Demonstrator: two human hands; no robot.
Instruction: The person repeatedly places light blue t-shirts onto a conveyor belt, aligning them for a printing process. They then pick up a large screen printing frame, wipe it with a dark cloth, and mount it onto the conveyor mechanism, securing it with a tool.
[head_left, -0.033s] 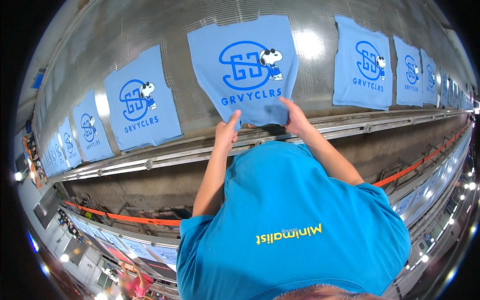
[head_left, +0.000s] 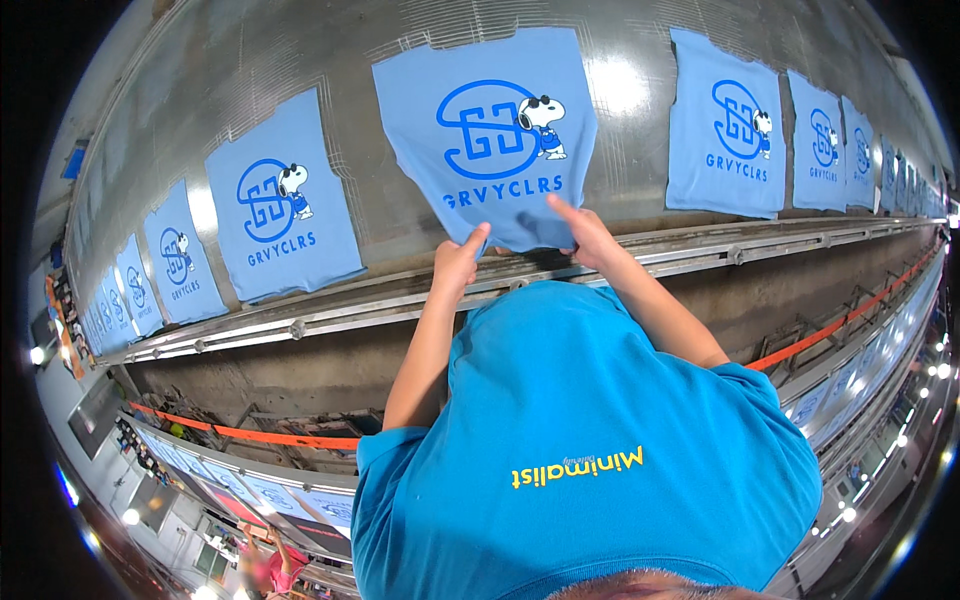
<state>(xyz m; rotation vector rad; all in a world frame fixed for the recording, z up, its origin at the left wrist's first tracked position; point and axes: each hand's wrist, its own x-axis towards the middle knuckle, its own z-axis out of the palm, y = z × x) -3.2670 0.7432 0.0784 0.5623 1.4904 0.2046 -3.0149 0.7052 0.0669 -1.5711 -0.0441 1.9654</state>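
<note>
Light blue cloth is the item in hand: a printed fabric panel (head_left: pixel 485 135) lying flat on the long grey metal table (head_left: pixel 300 60), directly ahead of you. It carries a darker blue emblem, a small cartoon dog in sunglasses and a line of lettering beneath. Its lower edge is slightly rumpled and lifted near the table's front rail (head_left: pixel 700 250).

Your left hand (head_left: pixel 458 262) pinches that lower edge at its left part, thumb raised, grip closed on the cloth. Your right hand (head_left: pixel 588 232) presses on the lower right part with the forefinger extended along the fabric; I cannot tell whether that grip encloses the cloth or merely bears on it. Holding both lower corners in this way would appear to serve to pull the panel smooth and square on the surface.

Matching panels lie in a row on either side, one just to the left (head_left: pixel 282 200) and one to the right (head_left: pixel 725 125), spaced apart, none overlapping. An orange strip (head_left: pixel 250 434) runs along the frame below the table.
</note>
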